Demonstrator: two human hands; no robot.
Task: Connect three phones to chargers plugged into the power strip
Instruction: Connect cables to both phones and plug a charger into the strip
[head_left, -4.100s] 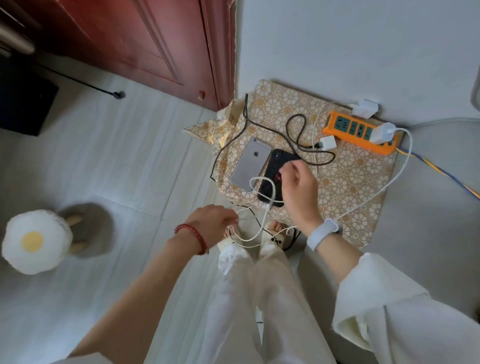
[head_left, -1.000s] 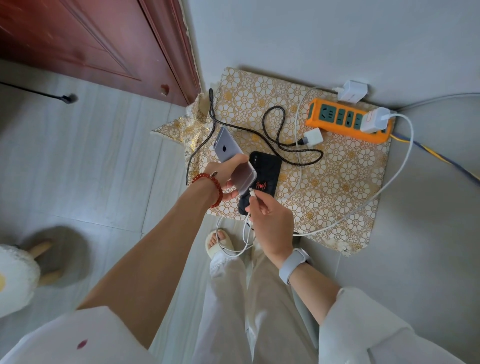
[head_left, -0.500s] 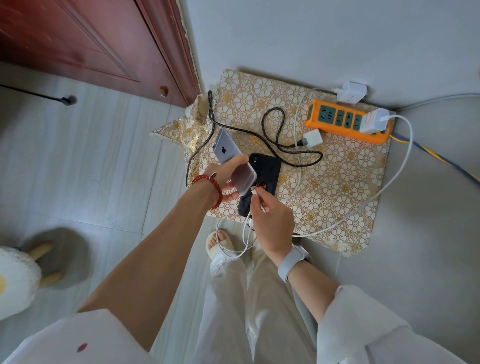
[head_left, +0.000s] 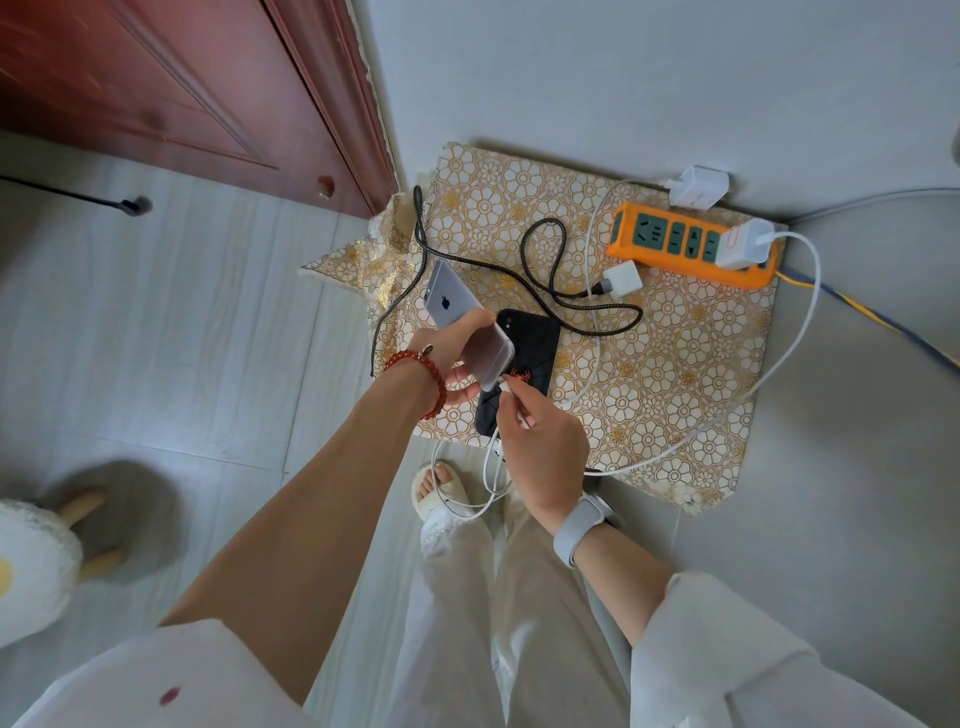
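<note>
Since a moment ago our right hand (head_left: 540, 447) has carried the white cable's plug (head_left: 503, 383) up against the bottom edge of the silver iPhone (head_left: 467, 325), where half a second back it sat just short of the port. Our left hand (head_left: 457, 358) grips that phone, lifted and tilted above the patterned mat (head_left: 675, 364), thumb across its back; the right fingers (head_left: 511, 402) pinch the plug. We cannot tell whether it is fully seated. Its white cable (head_left: 800, 312) runs back to a white charger (head_left: 743, 243) in the orange power strip (head_left: 675, 254). We judge this the first connection nearly made. A black phone (head_left: 535, 343) lies on the mat below, unplugged; two more adapters (head_left: 626, 279) lie loose beside the strip.
</note>
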